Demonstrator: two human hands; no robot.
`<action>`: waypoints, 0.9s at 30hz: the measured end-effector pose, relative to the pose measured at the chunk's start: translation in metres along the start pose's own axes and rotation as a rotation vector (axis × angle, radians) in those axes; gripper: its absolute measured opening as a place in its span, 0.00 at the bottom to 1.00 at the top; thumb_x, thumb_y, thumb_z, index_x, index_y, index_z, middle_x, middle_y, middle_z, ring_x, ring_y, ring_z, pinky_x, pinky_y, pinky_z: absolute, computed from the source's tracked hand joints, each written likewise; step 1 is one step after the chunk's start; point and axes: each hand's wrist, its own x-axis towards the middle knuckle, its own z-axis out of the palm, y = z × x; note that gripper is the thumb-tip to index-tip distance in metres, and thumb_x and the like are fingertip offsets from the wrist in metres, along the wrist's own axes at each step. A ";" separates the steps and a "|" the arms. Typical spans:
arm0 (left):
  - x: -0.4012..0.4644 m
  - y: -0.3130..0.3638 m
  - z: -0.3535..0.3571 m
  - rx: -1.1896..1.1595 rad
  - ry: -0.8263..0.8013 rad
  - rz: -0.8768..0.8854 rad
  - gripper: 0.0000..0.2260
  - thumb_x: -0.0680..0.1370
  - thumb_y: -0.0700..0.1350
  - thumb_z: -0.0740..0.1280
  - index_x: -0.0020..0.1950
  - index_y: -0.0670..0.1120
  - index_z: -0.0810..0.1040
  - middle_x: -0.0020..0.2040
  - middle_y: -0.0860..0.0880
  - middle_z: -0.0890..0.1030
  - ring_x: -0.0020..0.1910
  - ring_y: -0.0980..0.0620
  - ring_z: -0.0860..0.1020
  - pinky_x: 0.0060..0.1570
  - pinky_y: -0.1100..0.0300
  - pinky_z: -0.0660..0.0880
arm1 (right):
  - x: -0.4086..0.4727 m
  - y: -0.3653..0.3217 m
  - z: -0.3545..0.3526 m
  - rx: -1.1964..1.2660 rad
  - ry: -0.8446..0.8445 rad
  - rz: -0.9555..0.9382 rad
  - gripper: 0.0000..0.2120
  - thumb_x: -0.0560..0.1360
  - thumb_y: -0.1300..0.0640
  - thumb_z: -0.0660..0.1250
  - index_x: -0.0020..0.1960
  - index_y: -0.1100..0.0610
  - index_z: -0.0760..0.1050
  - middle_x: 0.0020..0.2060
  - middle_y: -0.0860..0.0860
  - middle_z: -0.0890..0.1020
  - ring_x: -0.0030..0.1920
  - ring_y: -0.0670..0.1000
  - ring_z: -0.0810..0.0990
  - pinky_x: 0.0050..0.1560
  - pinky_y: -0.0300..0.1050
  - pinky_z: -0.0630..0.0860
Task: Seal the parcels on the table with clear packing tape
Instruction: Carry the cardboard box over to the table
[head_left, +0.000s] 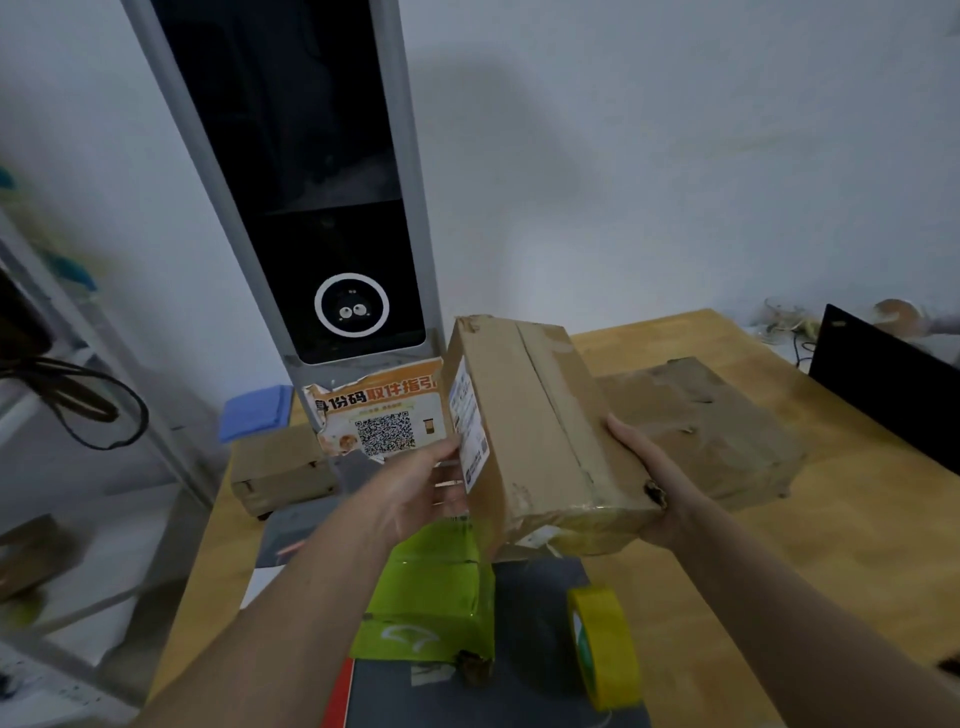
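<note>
Both hands hold the cardboard box (540, 431) up off the wooden table (857, 530), its long axis running from seven o'clock to eleven o'clock. The left hand (426, 483) lies flat-fingered against the labelled side at nine o'clock; the right hand (649, 478) cups the near corner at four o'clock, fingers apparently wrapped underneath, though that part is hidden. The tape roll (605, 647) stands on edge at six o'clock, nearer the right hand. The green parcel (431, 597) lies just beneath.
</note>
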 end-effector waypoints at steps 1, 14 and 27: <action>0.001 0.002 0.001 -0.007 -0.005 -0.001 0.11 0.81 0.53 0.64 0.49 0.45 0.77 0.37 0.47 0.80 0.31 0.51 0.79 0.30 0.60 0.77 | 0.004 0.000 0.001 -0.006 0.003 0.008 0.26 0.74 0.42 0.66 0.62 0.60 0.78 0.44 0.57 0.84 0.41 0.56 0.84 0.37 0.49 0.81; 0.019 0.010 0.021 -0.093 -0.118 0.016 0.22 0.75 0.65 0.66 0.53 0.48 0.83 0.47 0.44 0.86 0.48 0.46 0.83 0.52 0.50 0.79 | 0.017 0.007 -0.006 0.017 0.011 0.003 0.24 0.72 0.42 0.67 0.60 0.59 0.78 0.44 0.57 0.85 0.41 0.56 0.85 0.38 0.49 0.82; 0.053 -0.007 0.061 -0.308 0.073 0.132 0.34 0.66 0.69 0.67 0.66 0.53 0.77 0.60 0.43 0.81 0.59 0.44 0.78 0.58 0.47 0.75 | 0.074 -0.005 -0.052 0.039 -0.123 0.010 0.38 0.56 0.44 0.83 0.61 0.59 0.81 0.56 0.60 0.83 0.52 0.59 0.84 0.47 0.53 0.82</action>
